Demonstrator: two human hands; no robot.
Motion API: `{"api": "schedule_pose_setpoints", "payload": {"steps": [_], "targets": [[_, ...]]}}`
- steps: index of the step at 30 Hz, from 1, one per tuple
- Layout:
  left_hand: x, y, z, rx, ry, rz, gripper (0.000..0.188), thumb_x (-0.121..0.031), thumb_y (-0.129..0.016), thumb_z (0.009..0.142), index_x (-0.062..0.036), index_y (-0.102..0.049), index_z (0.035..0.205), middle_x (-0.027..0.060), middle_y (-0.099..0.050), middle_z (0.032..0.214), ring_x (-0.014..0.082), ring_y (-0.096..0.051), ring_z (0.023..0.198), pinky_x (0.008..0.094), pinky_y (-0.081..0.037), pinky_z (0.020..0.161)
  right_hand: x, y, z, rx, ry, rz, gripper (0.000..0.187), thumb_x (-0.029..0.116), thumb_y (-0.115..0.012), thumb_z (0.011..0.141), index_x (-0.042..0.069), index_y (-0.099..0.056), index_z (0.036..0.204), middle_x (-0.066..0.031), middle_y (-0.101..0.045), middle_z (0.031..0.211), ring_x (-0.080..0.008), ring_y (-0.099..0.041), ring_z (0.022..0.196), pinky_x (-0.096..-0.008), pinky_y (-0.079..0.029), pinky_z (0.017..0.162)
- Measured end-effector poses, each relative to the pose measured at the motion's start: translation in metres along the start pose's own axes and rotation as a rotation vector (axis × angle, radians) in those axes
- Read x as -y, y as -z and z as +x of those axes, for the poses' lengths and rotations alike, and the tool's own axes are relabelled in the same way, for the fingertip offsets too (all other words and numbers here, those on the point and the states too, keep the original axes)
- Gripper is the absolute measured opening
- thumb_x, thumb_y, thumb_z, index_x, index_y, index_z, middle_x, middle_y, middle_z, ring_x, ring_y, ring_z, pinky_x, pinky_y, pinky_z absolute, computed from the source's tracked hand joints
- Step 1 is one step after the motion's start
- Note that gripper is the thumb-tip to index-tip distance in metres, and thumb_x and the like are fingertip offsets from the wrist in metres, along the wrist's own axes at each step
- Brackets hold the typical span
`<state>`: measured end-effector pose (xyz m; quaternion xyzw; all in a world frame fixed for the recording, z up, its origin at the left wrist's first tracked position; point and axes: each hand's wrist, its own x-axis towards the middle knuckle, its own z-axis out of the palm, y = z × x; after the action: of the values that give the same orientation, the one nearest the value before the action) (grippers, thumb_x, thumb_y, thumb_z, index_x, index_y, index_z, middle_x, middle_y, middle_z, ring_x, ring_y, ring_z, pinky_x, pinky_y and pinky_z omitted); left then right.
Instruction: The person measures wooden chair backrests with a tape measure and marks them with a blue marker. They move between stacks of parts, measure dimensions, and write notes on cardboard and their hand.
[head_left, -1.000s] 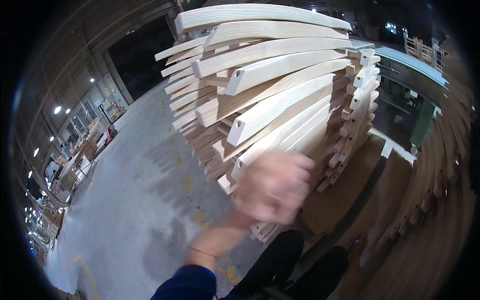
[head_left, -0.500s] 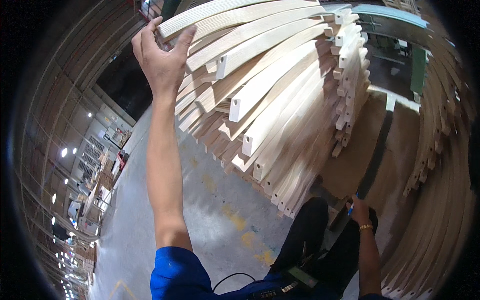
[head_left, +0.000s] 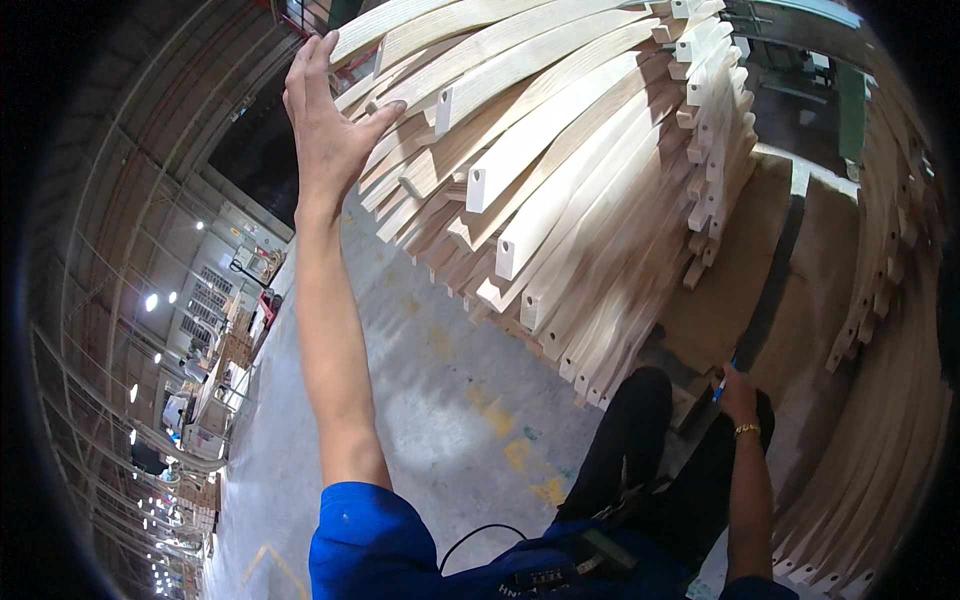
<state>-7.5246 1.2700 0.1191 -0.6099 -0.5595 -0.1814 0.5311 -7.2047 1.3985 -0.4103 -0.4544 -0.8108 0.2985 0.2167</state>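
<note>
My left hand [head_left: 335,145] is raised at the upper left, fingers stretched up and thumb spread away from them. Its fingertips reach the end of a curved pale wooden slat [head_left: 440,25] at the top of a tall stack of slats [head_left: 570,160]. The thumb lies by the slat ends below. Several slats have a round hole in their squared ends. Low at the right, near my knee, my right hand [head_left: 738,398] is closed around a blue pen [head_left: 724,380], whose tip points upward. A gold-coloured bracelet [head_left: 746,429] circles that wrist.
Another stack of curved slats [head_left: 880,400] stands at the right rim. Between the stacks lies a brown board [head_left: 740,270] with a dark strip. Grey floor [head_left: 420,430] with worn yellow marks spreads at left. A pallet truck [head_left: 265,305] and workbenches stand farther off.
My left thumb and fingers have spread wider at the slat ends, the thumb moving lower. The view has shifted slightly. My right hand still holds the pen near my knee.
</note>
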Motion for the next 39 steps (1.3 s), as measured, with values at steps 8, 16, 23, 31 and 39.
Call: {"api": "schedule_pose_setpoints", "payload": {"steps": [8,16,23,31,39], "targets": [[-0.027,-0.019,-0.009,-0.024,-0.005,0.050,0.100,-0.050,-0.081,0.060,-0.0171,-0.032,0.140,0.0206,-0.023,0.145,0.0373,-0.022,0.135,0.0508,-0.024,0.108,-0.009,-0.006,0.004,0.015,0.019,-0.013,0.019,0.018,-0.065,0.080,0.006,-0.057,0.093,-0.0177,-0.064,0.083,-0.0378,-0.061,0.080,-0.0455,-0.049,0.067],[-0.041,-0.010,-0.026,0.032,-0.015,0.041,0.101,-0.044,-0.082,0.057,-0.0157,-0.031,0.140,0.0210,-0.026,0.142,0.0390,-0.024,0.132,0.0489,-0.025,0.108,-0.006,-0.002,0.003,0.018,0.017,0.036,0.020,0.018,-0.065,0.081,0.005,-0.055,0.093,-0.0166,-0.065,0.086,-0.0361,-0.062,0.081,-0.0437,-0.049,0.065],[-0.035,0.005,-0.059,0.193,0.106,0.115,0.104,-0.036,-0.084,0.056,-0.0154,-0.028,0.141,0.0205,-0.025,0.143,0.0372,-0.025,0.132,0.0473,-0.026,0.108,-0.010,-0.007,0.006,-0.034,0.029,0.069,0.019,0.019,-0.064,0.081,0.005,-0.055,0.091,-0.0158,-0.065,0.087,-0.0347,-0.063,0.082,-0.0441,-0.049,0.068],[-0.072,-0.023,-0.088,0.116,0.269,-0.196,0.104,-0.029,-0.082,0.062,-0.0088,-0.018,0.142,0.0226,-0.014,0.144,0.0384,-0.015,0.135,0.0486,-0.022,0.109,-0.010,-0.007,0.008,-0.015,-0.006,0.052,0.021,0.022,-0.062,0.082,0.005,-0.056,0.094,-0.0152,-0.065,0.087,-0.0353,-0.062,0.083,-0.0469,-0.048,0.070],[-0.073,-0.016,-0.116,0.123,0.279,-0.140,0.112,-0.040,-0.084,0.060,-0.0114,-0.015,0.143,0.0210,-0.012,0.146,0.0371,-0.013,0.137,0.0502,-0.022,0.109,-0.012,-0.008,0.007,-0.030,0.015,0.189,0.020,0.016,-0.063,0.081,0.005,-0.057,0.096,-0.0149,-0.066,0.087,-0.0350,-0.063,0.084,-0.0435,-0.049,0.071]]}}
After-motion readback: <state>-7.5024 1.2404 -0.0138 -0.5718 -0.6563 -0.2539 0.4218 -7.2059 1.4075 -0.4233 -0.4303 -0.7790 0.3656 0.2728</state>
